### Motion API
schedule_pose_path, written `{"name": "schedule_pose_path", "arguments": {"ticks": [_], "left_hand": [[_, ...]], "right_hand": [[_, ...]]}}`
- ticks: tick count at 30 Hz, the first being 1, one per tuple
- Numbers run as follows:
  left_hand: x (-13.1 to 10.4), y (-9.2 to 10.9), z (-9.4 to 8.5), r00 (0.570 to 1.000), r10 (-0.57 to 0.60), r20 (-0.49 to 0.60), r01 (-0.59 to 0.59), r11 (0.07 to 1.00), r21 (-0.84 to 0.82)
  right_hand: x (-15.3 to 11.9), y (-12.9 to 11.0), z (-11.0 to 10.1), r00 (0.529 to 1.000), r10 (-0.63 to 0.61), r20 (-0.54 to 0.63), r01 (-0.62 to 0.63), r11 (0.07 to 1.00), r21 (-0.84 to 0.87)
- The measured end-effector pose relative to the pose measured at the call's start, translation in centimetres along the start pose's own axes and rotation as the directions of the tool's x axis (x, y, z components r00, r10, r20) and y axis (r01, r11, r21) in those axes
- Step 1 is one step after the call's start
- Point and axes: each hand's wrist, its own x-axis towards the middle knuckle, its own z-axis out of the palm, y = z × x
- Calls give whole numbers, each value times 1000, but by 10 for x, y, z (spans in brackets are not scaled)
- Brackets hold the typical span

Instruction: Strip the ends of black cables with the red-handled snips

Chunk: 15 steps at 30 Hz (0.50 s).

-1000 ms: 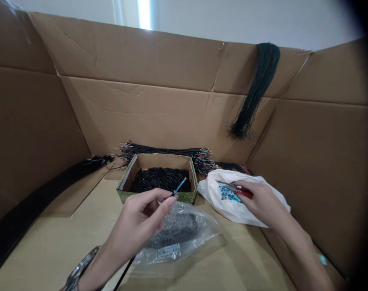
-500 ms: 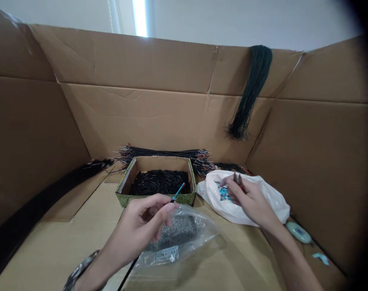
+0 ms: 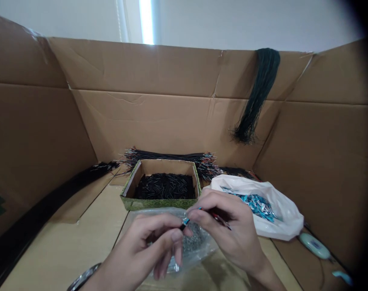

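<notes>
Left hand (image 3: 150, 238): While its thumb and forefinger pinch a short black cable piece (image 3: 185, 222), its other fingers curl loosely below.
Right hand (image 3: 232, 226): we see it closed around a red-handled tool (image 3: 222, 222), thumb and forefinger meeting close to the cable's blue end; whether they grip the wire, we cannot tell.
Cable piece: we hold it above the surface (image 3: 80, 238), nearer the near edge than the far one, its blue end turned toward our right hand.
Clear bag (image 3: 202, 244): it lies under our hands, partly hidden, with something grey inside.
Green box (image 3: 159, 204): it stands toward the far edge, just beyond the clear bag, and short black pieces (image 3: 165, 186) cover its floor.
Cable bundle (image 3: 171, 155): it stretches behind the box along the far edge.
White bag (image 3: 283, 234): it lies open toward the far right corner, showing blue scraps (image 3: 259, 207).
Black strands (image 3: 44, 206): we have these running along the left edge toward the far left corner.
Dark green hank (image 3: 259, 93): it hangs over the cardboard wall (image 3: 141, 113).
</notes>
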Motion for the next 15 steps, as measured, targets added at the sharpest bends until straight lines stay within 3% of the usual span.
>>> {"name": "schedule_pose_path", "arguments": {"ticks": [15], "left_hand": [[5, -1, 2, 997, 0, -78, -9, 993, -119]], "right_hand": [[-2, 5, 3, 997, -71, -29, 68, 994, -89]]}}
